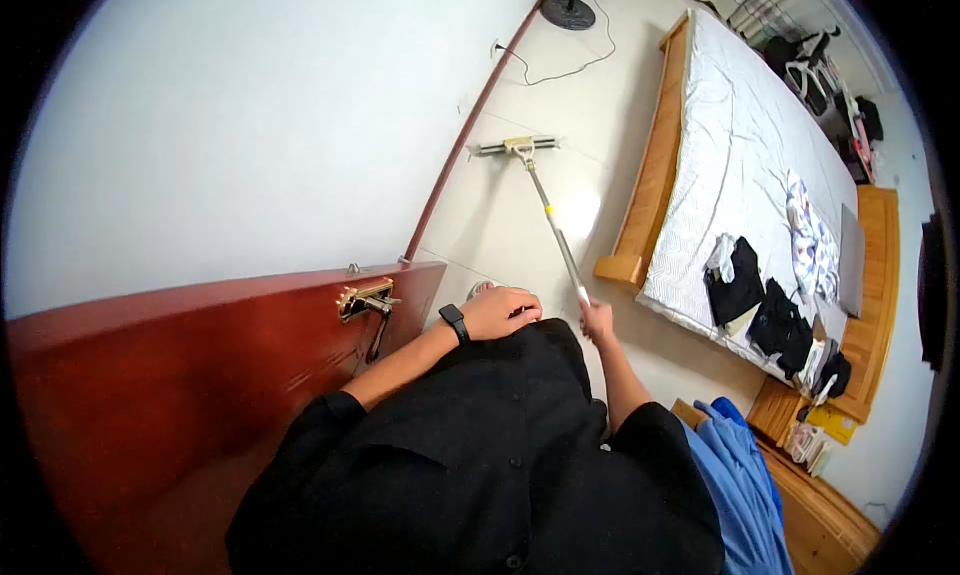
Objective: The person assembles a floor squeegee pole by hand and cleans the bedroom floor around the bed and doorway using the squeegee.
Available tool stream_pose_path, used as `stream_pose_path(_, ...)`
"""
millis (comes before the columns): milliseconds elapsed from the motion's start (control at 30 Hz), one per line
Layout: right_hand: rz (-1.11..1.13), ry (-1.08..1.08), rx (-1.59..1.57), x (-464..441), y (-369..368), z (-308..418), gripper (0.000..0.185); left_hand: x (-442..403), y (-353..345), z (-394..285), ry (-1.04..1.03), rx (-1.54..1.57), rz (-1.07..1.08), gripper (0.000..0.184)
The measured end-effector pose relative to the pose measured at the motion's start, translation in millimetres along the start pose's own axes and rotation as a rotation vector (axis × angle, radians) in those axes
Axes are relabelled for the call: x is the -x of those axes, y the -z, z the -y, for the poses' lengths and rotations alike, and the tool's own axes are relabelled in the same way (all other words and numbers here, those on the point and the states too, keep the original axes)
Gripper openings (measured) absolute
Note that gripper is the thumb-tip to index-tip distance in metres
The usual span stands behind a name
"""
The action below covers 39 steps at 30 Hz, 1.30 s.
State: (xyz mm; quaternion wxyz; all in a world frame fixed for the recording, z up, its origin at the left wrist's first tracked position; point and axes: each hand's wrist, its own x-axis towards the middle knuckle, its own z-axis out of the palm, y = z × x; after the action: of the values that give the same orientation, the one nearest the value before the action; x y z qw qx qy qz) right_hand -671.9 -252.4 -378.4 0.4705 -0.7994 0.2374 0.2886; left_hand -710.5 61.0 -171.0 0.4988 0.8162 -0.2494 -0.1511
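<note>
My right hand (597, 321) is wrapped round the upper end of a long-handled mop (561, 237). Its silver pole runs forward from my hand, with a yellow band partway along. At the far end is the wide mop head (518, 146), pale yellow in the middle with grey strips to either side, over the tiled floor near the wall. I cannot tell whether the head touches the tiles. My left hand (503, 313), below a black watch (455, 323), is close to my waist with its fingers curled in. What lies inside those fingers is hidden.
A red-brown door (200, 375) with a metal handle (368, 300) stands close on my left. To the right is a wooden-framed bed (720, 145) with dark clothes (780, 325) on it. Ahead, a black round stand base (568, 13) and its cord (560, 78) lie on the floor.
</note>
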Motion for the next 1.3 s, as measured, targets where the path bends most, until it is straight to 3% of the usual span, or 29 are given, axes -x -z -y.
stream_pose_path(133,0.029,-0.025,0.067,-45.1,-5.0,87.8,0.036,-6.2,26.5,10.0,0.123,0.013,-0.006,0.020)
stream_pose_path(267,0.114,-0.043,0.046,-71.8,64.8,126.4,0.035,-54.5,27.4,20.0,0.149,0.026,0.023,0.019)
stream_pose_path(500,0.133,0.038,0.276,-75.7,163.1,66.3,0.038,-186.7,20.0,14.9,0.133,-0.070,0.186,0.018)
stream_pose_path(733,0.215,0.152,0.459,-109.4,289.4,123.6,0.039,-361.1,-11.7,11.4,0.186,-0.098,0.184,0.018)
stream_pose_path(800,0.249,0.219,0.528,-138.0,323.7,139.9,0.040,-395.1,-14.4,13.2,0.199,-0.096,0.148,0.018)
stream_pose_path(867,0.050,0.781,0.729,-180.0,342.8,132.8,0.039,-414.5,-8.4,12.8,0.231,-0.084,0.116,0.018)
stream_pose_path(900,0.149,0.601,0.666,-166.4,349.6,177.3,0.041,-418.0,-2.8,10.0,0.256,-0.079,0.125,0.017)
stream_pose_path(933,0.160,0.606,0.671,-151.0,355.6,221.3,0.041,-419.7,0.1,12.5,0.266,-0.076,0.115,0.017)
stream_pose_path(1000,0.310,0.368,0.351,-124.0,356.7,295.0,0.037,-413.7,8.1,20.8,0.278,-0.073,0.075,0.018)
stream_pose_path(1067,0.282,0.453,0.246,-110.2,336.1,336.2,0.030,-399.5,20.9,25.9,0.263,-0.075,0.023,0.019)
stream_pose_path(1100,0.191,0.678,0.217,-123.7,322.4,344.8,0.026,-398.4,24.7,33.1,0.253,-0.059,-0.043,0.019)
stream_pose_path(1200,0.157,0.878,0.201,-109.2,275.3,395.5,0.025,-372.2,35.4,51.5,0.252,-0.053,-0.186,0.020)
stream_pose_path(1267,0.183,0.877,0.248,-99.1,248.3,386.0,0.026,-341.9,17.6,63.1,0.188,-0.092,-0.308,0.024)
stream_pose_path(1300,0.150,1.004,0.253,-89.7,241.2,367.4,0.024,-324.6,0.9,59.9,0.190,-0.091,-0.350,0.024)
